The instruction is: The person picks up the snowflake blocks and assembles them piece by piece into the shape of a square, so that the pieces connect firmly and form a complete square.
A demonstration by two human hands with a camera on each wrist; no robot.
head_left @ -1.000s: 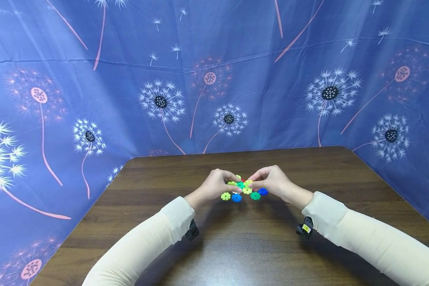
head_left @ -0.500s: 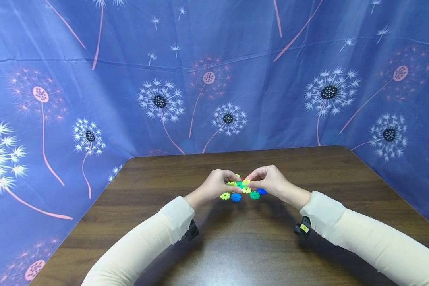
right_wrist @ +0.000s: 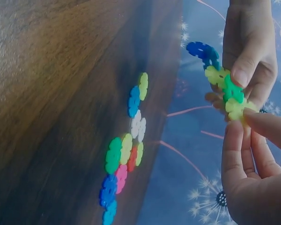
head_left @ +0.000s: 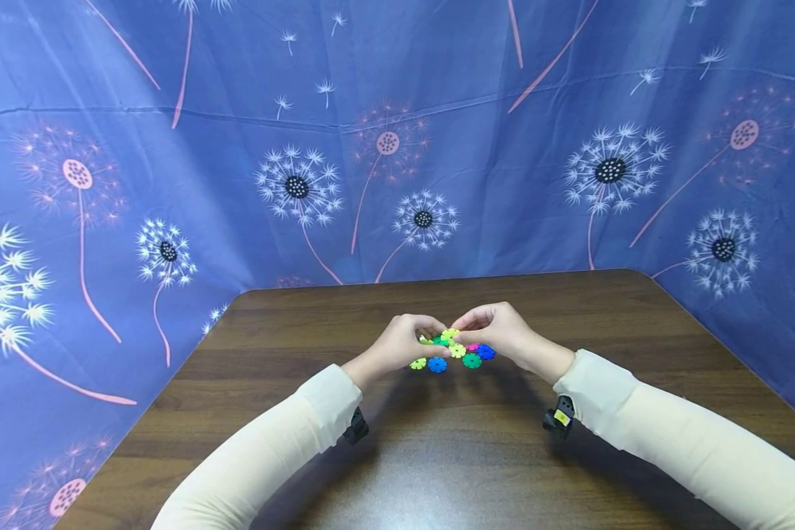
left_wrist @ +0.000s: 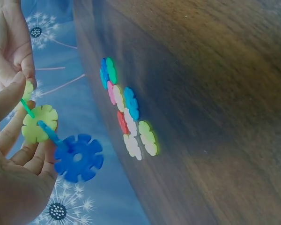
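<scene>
My left hand (head_left: 404, 344) holds a short chain of notched plastic snowflake discs above the table. In the left wrist view, a blue disc (left_wrist: 78, 158) hangs at its free end, joined through another blue disc to a yellow-green disc (left_wrist: 40, 124). A green disc (right_wrist: 233, 89) follows beside my left thumb in the right wrist view. Between thumb and fingers, my right hand (head_left: 506, 337) pinches a yellow disc (right_wrist: 238, 108) against the green one. Whether their slots are fully engaged, I cannot tell.
Several loose discs lie on the brown wooden table (head_left: 411, 456) below the hands, among them a blue disc (head_left: 437, 365), a green disc (head_left: 472, 361) and a pink disc (right_wrist: 121, 178). A blue dandelion-print cloth (head_left: 371, 206) hangs behind the table.
My right hand has shifted slightly left and up with the yellow disc, closer to my left hand. The left hand stays nearly in place. The pink disc shows more clearly beneath the right hand.
</scene>
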